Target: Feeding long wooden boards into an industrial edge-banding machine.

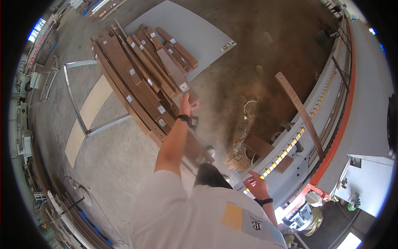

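One bare left hand (188, 106), near the centre of the frame, is closed around the lower end of a brown board (173, 68) with a white label. That board slants up and left over a pile of similar boards (139, 88), many labelled, in the upper left-centre. At lower right of centre, the right hand (258, 187) is relaxed, its fingers partly bent and apart, near a yellow-and-white strip (284, 154); whether they touch, I cannot tell. That strip runs along a long grey machine (298, 172), across which a lone brown plank (299, 108) lies. Shavings (237, 154) litter the floor between. Farther out, a grey sheet (186, 29) lies at upper centre, and a metal frame (74, 99) stands at left.
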Tool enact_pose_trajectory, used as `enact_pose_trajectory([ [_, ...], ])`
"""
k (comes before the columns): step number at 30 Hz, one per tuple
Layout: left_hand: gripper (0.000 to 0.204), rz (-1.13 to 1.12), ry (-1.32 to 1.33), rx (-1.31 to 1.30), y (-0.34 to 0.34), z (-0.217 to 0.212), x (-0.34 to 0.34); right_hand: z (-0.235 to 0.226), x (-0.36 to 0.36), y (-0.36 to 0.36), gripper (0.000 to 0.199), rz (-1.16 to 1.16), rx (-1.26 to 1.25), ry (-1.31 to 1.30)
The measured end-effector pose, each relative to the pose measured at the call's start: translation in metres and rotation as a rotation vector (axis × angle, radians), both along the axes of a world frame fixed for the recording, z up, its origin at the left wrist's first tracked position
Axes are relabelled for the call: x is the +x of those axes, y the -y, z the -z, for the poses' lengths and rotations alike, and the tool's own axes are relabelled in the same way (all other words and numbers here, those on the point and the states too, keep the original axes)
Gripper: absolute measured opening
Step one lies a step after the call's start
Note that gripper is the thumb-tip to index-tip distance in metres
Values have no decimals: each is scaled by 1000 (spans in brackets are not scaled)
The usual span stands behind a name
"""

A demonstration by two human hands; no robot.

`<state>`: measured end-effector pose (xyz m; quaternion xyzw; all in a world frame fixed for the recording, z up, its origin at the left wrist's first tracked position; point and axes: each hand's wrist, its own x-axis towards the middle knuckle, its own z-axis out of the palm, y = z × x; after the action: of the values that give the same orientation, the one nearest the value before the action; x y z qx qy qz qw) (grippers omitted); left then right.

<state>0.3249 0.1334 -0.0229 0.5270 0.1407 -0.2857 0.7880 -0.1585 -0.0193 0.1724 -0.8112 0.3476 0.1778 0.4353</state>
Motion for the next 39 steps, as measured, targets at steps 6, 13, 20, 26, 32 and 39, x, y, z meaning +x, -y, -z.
enact_pose_trajectory([
  [6,44,-65,-47,214,12,8,-36,-3,5,7,53,15,3,-13],
  [13,31,25,-106,174,2,57,76,-8,-5,10,51,43,-3,2],
  [20,16,-220,-67,6,67,62,12,-3,-26,3,47,143,-30,11],
  [26,56,637,-152,-51,123,-13,-185,-8,-53,4,41,226,-55,60],
  [32,56,924,-182,-330,181,-64,-305,-14,-99,-4,36,337,-95,161],
  [39,47,728,-424,-176,268,-54,-347,-14,-158,-12,36,465,-175,173],
])
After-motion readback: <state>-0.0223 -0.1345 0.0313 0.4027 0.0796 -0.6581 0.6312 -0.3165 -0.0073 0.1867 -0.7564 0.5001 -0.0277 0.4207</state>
